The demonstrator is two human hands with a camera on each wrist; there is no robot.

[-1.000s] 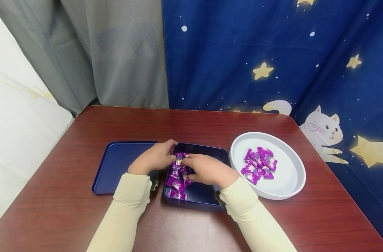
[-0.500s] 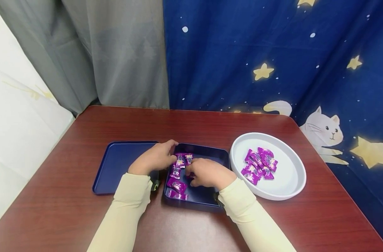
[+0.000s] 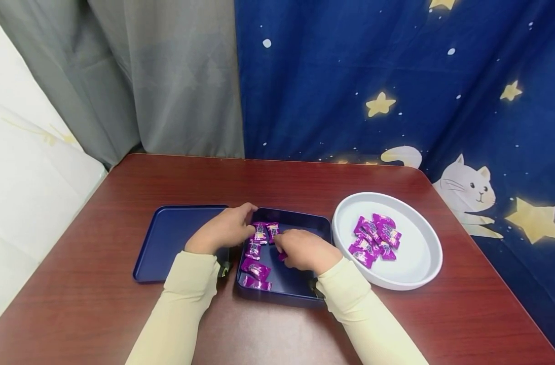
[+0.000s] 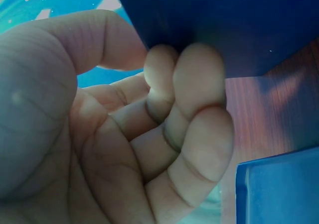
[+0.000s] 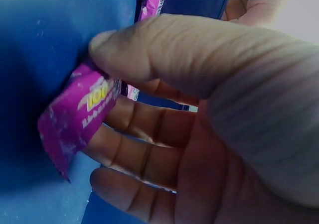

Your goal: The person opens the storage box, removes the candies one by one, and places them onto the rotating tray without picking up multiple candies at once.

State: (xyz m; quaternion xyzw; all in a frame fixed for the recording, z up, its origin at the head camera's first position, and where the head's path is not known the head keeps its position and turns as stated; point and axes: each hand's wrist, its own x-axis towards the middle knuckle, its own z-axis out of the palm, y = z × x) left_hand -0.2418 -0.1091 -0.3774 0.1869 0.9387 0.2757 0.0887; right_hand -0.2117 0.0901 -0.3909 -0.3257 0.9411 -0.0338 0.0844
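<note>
A wrapped purple candy is pinched between the thumb and fingers of my right hand, low inside the dark blue box. Only a sliver of that candy shows in the head view. My left hand grips the box's left wall: in the left wrist view the thumb lies over the rim and the curled fingertips press the outer side. Along the left inside of the box lie several more purple candies. One candy sits by the far wall, just beyond my right fingers.
A flat blue tray-like lid lies left of the box, partly under my left forearm. On the right, close beside the box, stands a round white dish with a pile of purple candies. Curtains hang behind the brown table.
My right hand has drawn back slightly from the candies at the left and lifted one in its pinch, uncovering the candy by the far wall. The left hand keeps its grip.
</note>
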